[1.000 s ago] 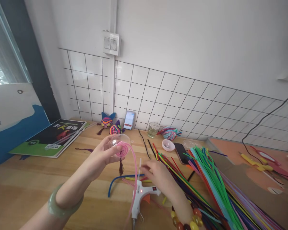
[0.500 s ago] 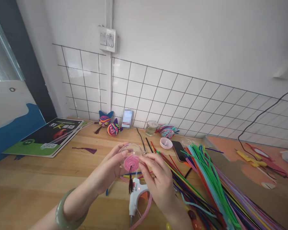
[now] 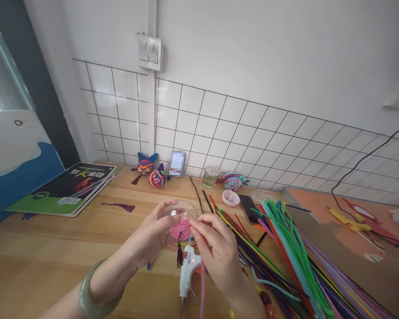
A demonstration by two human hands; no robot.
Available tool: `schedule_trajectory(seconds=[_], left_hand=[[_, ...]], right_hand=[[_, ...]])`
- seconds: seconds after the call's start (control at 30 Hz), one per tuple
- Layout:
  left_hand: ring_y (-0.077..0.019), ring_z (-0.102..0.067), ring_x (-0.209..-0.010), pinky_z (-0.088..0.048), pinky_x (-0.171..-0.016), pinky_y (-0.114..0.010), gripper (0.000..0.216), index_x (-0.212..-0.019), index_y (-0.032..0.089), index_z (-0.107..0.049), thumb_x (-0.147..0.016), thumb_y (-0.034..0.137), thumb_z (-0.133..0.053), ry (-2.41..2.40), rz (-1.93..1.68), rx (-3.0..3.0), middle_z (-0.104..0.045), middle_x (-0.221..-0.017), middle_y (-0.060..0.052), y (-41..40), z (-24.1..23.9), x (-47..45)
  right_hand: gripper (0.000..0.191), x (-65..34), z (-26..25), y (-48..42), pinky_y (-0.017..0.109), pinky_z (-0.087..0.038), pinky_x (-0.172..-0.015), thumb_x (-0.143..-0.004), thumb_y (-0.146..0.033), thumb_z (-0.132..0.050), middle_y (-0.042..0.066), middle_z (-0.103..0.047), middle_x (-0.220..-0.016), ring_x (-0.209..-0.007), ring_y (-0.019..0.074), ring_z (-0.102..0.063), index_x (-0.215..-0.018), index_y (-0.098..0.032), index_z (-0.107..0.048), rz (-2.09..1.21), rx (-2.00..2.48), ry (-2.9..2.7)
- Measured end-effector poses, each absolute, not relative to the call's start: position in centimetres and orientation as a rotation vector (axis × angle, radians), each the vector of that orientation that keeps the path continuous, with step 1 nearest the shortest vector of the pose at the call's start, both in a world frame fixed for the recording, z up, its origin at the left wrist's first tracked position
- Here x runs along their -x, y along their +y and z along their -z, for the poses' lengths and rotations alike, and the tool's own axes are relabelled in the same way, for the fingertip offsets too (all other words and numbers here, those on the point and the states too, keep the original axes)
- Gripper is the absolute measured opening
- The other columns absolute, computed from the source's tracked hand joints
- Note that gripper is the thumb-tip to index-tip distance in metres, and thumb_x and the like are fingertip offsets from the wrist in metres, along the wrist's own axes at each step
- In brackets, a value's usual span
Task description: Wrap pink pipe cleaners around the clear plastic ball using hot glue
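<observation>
Beneath the clear ball point(image 3: 185, 208), a wooden table point(image 3: 63, 252) meets a white wall point(image 3: 252, 53).

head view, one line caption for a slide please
Left hand holds a clear globe, right hand pinches the pink strip coiled on it, with a white glue gun on the table.

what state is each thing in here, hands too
left hand: gripping clear shell
right hand: pinching pink strip
clear shell: partly covered by coiled pink strip
glue gun: lying down, red light on
upright phone: screen lit
flat phone: screen dark
magazine: closed
pink bowl: holding small items
wall switches: positions unclear
</observation>
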State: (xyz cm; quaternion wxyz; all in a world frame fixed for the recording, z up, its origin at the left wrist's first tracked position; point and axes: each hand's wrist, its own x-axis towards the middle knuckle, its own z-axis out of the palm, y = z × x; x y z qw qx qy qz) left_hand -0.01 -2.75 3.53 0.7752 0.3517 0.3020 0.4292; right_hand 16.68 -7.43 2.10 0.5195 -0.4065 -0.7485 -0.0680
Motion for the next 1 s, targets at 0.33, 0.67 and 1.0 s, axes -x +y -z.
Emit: schedule_trajectory(seconds=[0.33, 0.67, 1.0], left_hand=[[-0.0173, -0.066, -0.078, -0.055, -0.066, -0.031, 0.048, -0.111, 0.021, -0.052, -0.073, 0.026, -0.081, 0.659, -0.913, -0.795, -0.067, -0.102, -0.005, -2.65, -3.08, -0.05], [-0.0188, -0.067, -0.08, -0.055, -0.068, -0.033, 0.056, -0.114, 0.018, -0.053, -0.07, 0.031, -0.085, 0.665, -0.925, -0.863, -0.068, -0.109, -0.01, -2.36, -2.95, -0.17], [-0.0208, -0.063, -0.094, -0.052, -0.077, -0.034, 0.057, -0.113, 0.018, -0.054, -0.071, 0.043, -0.082, 0.69, -0.92, -1.001, -0.063, -0.123, -0.015, -2.4, -3.05, 0.1]], right_hand=[[0.03, -16.84, -2.01, -7.59, 0.031, -0.059, -0.07, -0.094, -0.008, -0.054, 0.008, -0.065, -0.092, -0.082, 0.0185, -0.068, -0.114, -0.022, -0.071, 0.122, 0.99, -1.833], [0.029, -16.9, -2.44, -7.7, 0.026, -0.058, -0.07, -0.094, -0.005, -0.053, 0.007, -0.063, -0.092, -0.082, 0.0159, -0.066, -0.112, -0.019, -0.07, 0.139, 0.962, -1.838], [0.028, -16.75, -2.53, -7.84, 0.026, -0.057, -0.07, -0.094, -0.005, -0.053, 0.008, -0.063, -0.091, -0.081, 0.016, -0.066, -0.112, -0.017, -0.071, 0.165, 0.959, -1.84]])
